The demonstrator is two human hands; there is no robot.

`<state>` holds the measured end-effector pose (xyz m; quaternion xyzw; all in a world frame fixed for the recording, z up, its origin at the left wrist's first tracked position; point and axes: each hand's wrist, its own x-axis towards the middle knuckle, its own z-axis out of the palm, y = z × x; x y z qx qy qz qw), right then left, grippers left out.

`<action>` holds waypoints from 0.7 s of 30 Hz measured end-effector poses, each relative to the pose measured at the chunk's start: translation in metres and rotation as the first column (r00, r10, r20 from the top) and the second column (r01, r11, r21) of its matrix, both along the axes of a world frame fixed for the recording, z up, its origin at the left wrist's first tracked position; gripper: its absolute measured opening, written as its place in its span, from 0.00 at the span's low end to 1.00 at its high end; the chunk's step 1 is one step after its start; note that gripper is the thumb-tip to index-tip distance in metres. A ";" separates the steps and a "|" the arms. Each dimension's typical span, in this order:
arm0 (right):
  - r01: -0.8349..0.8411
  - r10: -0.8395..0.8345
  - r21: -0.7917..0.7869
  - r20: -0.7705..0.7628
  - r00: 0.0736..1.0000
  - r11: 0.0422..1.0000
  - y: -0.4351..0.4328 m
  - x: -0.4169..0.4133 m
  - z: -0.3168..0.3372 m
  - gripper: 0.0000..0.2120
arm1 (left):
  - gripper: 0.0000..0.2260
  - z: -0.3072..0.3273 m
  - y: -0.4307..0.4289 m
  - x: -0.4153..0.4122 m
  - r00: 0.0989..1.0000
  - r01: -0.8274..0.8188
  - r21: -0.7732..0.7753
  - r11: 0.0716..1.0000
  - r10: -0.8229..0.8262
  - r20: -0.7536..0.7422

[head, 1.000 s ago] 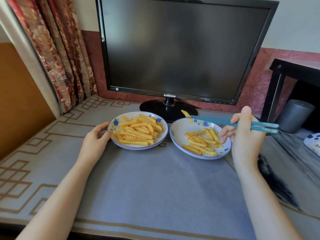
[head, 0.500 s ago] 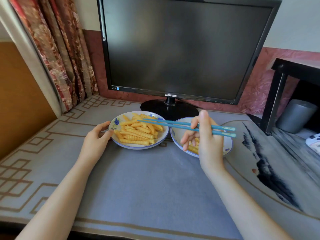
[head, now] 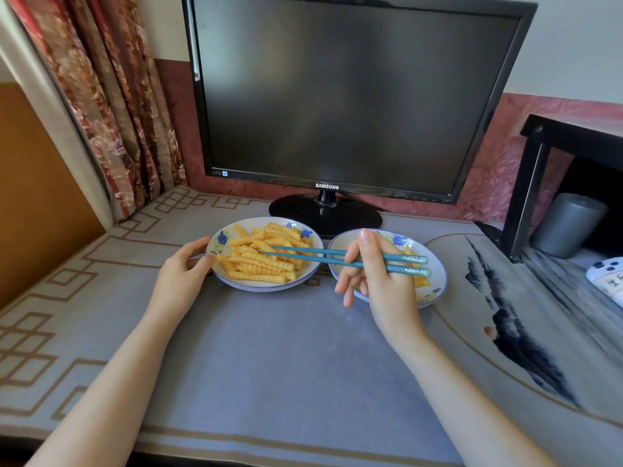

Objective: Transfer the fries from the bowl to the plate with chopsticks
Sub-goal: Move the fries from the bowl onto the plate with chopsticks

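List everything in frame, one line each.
bowl: 1, white-blue, left
plate: 1, white-blue, right of bowl
fries: many, yellow, in bowl; few on plate
chopsticks: 2, teal, tips over bowl
monitor: 1, black, behind dishes
curtain: 1, red floral, far left
desk mat: 1, grey, under dishes
shelf: 1, black, right
cylinder: 1, grey, under shelf
controller: 1, white, right edge
left hand: holds bowl's edge
right hand: grips chopsticks

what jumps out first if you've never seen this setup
The big dark monitor fills the background. In front of it sits a bowl heaped with yellow crinkle fries. Blue chopsticks in the right hand point into it from over the plate, and the left hand grips its rim.
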<state>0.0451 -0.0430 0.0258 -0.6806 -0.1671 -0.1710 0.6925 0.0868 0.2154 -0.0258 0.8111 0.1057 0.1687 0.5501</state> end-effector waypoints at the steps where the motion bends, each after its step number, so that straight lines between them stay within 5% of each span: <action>1: 0.000 0.000 0.013 0.002 1.000 1.000 -0.001 0.000 0.002 0.18 | 0.14 0.000 0.000 0.000 1.000 -0.001 0.001 1.000 0.001 0.001; 14: 0.330 -0.315 0.133 -0.120 0.941 0.935 -0.064 0.011 0.025 0.18 | 0.15 -0.001 0.002 0.001 1.000 -0.005 0.011 1.000 0.005 -0.015; 21: 0.389 -0.380 0.055 -0.130 0.916 0.919 -0.093 0.014 0.028 0.17 | 0.14 0.000 0.001 0.000 1.000 0.001 0.001 1.000 -0.001 -0.006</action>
